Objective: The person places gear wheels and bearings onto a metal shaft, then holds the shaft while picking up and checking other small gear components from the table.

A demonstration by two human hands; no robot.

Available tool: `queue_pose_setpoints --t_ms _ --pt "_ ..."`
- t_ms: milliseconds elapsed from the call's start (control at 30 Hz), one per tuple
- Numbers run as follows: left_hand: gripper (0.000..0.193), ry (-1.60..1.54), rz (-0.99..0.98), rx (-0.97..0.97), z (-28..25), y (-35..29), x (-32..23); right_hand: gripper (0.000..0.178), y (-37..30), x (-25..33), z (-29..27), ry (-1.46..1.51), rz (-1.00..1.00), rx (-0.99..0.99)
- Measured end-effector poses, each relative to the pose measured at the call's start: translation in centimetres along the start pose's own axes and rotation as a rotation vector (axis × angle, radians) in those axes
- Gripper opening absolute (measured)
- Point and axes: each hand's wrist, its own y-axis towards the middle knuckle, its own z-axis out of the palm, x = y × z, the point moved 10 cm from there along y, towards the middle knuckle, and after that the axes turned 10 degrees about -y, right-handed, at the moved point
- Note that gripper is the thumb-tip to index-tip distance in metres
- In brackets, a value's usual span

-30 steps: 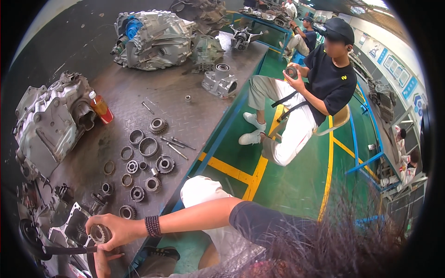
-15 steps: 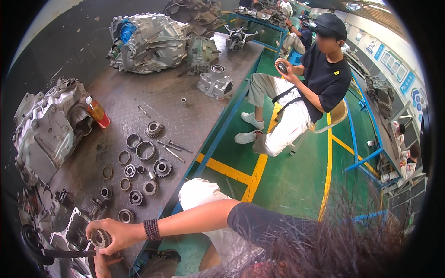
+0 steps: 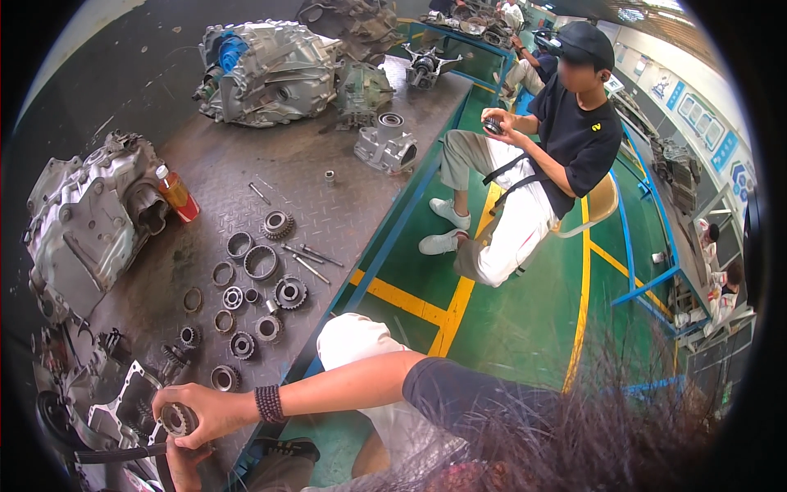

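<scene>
My right hand [image 3: 213,412], with a dark bead bracelet on its wrist, reaches in from the right above the near left end of the table. Its thumb and fingers are closed round the rim of a metal gear ring [image 3: 178,419]. Just below the gear is part of my left hand [image 3: 187,466], close to it at the lower edge; most of its fingers are hidden, and I cannot tell whether it touches the gear. Beside both hands lies an open metal housing [image 3: 123,406] with a flat, cut-out rim. A toothed gear [image 3: 225,378] sits on the table beyond my right hand.
Several gears and rings, including a large ring [image 3: 261,262], and thin rods [image 3: 311,268] lie on the metal table [image 3: 328,213]. A bottle [image 3: 178,193] stands by a large gearbox casing [image 3: 94,225]. Another casing [image 3: 270,74] stands farther back. A seated person [image 3: 574,123] at right holds a gear.
The view has shifted slightly. My right hand still grips the gear ring, and my left hand has shifted a little below it. The seated person has tilted the gear they hold.
</scene>
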Motion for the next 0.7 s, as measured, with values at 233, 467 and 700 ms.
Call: queue_pose_setpoints --t_ms 233,467,700 --pt "0.053 0.004 -0.012 0.011 -0.3 -0.1 0.2 0.048 -0.1 0.8 -0.7 -0.017 -0.033 -0.010" --pt "0.053 0.008 -0.019 0.002 -0.8 -0.4 0.2 0.046 -0.1 0.7 -0.7 0.000 -0.060 -0.014" --pt "0.054 0.016 -0.029 -0.005 -1.2 -0.8 0.1 0.043 -0.3 1.2 -0.3 0.092 -0.011 0.011"
